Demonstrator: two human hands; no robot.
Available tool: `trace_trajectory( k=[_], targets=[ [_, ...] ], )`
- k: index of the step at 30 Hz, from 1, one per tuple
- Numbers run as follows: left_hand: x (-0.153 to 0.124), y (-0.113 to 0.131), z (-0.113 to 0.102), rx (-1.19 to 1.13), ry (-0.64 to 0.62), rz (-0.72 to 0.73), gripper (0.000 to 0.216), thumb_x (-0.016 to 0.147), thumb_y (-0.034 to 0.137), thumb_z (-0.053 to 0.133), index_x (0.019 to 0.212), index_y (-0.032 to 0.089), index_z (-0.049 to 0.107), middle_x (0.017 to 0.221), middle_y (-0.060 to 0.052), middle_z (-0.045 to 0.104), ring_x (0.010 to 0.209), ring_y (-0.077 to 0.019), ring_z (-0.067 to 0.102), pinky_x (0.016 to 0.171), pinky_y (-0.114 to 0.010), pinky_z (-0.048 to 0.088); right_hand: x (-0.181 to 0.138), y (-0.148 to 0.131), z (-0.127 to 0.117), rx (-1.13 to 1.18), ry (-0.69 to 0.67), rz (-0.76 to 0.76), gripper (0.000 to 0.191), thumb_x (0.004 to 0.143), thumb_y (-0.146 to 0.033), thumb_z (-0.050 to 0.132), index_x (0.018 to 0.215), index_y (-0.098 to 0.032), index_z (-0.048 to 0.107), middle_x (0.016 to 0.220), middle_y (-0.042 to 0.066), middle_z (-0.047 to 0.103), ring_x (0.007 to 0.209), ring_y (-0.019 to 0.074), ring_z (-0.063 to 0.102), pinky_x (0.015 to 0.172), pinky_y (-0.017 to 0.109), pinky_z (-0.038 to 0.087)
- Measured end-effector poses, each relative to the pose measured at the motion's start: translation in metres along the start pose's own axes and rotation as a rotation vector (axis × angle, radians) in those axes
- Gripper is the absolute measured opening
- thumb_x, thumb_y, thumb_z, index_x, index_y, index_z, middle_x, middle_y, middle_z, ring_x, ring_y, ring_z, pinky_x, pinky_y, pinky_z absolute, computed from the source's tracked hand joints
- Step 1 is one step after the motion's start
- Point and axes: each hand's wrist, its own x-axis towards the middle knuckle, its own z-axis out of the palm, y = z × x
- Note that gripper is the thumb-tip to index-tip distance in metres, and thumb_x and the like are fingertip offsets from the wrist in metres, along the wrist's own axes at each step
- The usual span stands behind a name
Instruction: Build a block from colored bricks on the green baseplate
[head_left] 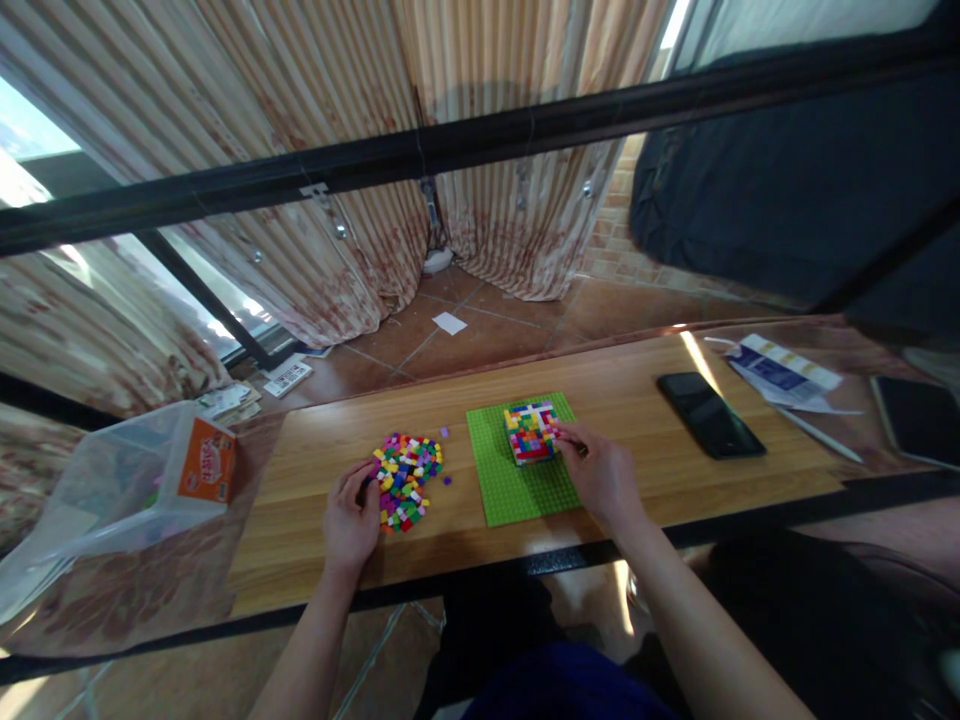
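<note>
A small block built of multicoloured toy bricks (531, 432) stands on a green studded baseplate (491, 490). At the block's right edge my right hand (601, 475) has thumb and forefinger pinched, with a pinkish-red brick at the tips. Whether that brick is part of the block, I cannot tell. To the left lies a heap of loose toy bricks (409, 475) in many colours. My left hand (352, 520) rests on the table against the heap's left side, fingers curled. What its fingertips hold, if anything, is hidden.
The narrow wooden tabletop (300, 500) carries a black phone (709, 415) on the right. Beyond it are a paper packet (784, 370), a white pen-like stick (821, 437) and a dark tablet-like object (919, 415). A clear plastic box (139, 480) stands at the left. A black bar (480, 145) crosses behind.
</note>
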Motion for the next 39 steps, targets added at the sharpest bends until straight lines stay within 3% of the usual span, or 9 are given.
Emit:
trace_trajectory(
  k=[11, 17, 29, 34, 39],
  targets=[
    [0.000, -0.001, 0.000, 0.004, 0.001, 0.004, 0.029, 0.091, 0.036, 0.050, 0.105, 0.020, 0.069, 0.115, -0.010, 0.069, 0.111, -0.0251, 0.063, 0.104, -0.044, 0.049, 0.009, 0.006, 0.004, 0.218, -0.010, 0.275, 0.028, 0.075, -0.036, 0.066, 0.097, -0.019, 0.073, 0.078, 0.005, 0.076, 0.071, 0.0208, 0.070, 0.069, 0.032, 0.051],
    [0.000, -0.001, 0.001, -0.002, 0.001, 0.031, 0.029, 0.091, 0.035, 0.050, 0.105, 0.019, 0.069, 0.114, -0.010, 0.069, 0.110, -0.0250, 0.064, 0.103, -0.044, 0.050, 0.009, 0.006, 0.005, 0.263, 0.015, 0.313, 0.034, 0.071, -0.038, 0.067, 0.097, -0.016, 0.070, 0.072, 0.005, 0.074, 0.066, 0.0201, 0.068, 0.065, 0.031, 0.049],
    [0.000, -0.002, 0.003, -0.006, 0.014, 0.024, 0.027, 0.090, 0.033, 0.050, 0.104, 0.019, 0.069, 0.114, -0.010, 0.069, 0.111, -0.0251, 0.064, 0.103, -0.044, 0.050, 0.009, -0.001, -0.002, 0.119, 0.013, 0.273, 0.029, 0.073, -0.035, 0.066, 0.095, -0.017, 0.068, 0.071, 0.006, 0.073, 0.066, 0.0215, 0.067, 0.065, 0.032, 0.047],
    [-0.002, -0.001, 0.005, -0.031, 0.016, 0.026, 0.026, 0.090, 0.030, 0.050, 0.104, 0.018, 0.069, 0.114, -0.011, 0.069, 0.109, -0.0247, 0.064, 0.102, -0.044, 0.050, -0.010, -0.029, 0.008, 0.185, 0.078, 0.089, 0.024, 0.084, -0.035, 0.058, 0.097, -0.018, 0.068, 0.085, 0.009, 0.075, 0.073, 0.0216, 0.069, 0.071, 0.035, 0.051],
    [-0.004, -0.001, 0.005, -0.046, 0.019, 0.022, 0.024, 0.091, 0.027, 0.050, 0.104, 0.019, 0.068, 0.114, -0.011, 0.069, 0.111, -0.0245, 0.063, 0.103, -0.045, 0.049, -0.035, -0.068, 0.047, 0.119, -0.248, -0.215, 0.019, 0.089, -0.023, 0.052, 0.096, -0.020, 0.070, 0.090, 0.007, 0.073, 0.083, 0.0199, 0.066, 0.079, 0.032, 0.050]
  ],
)
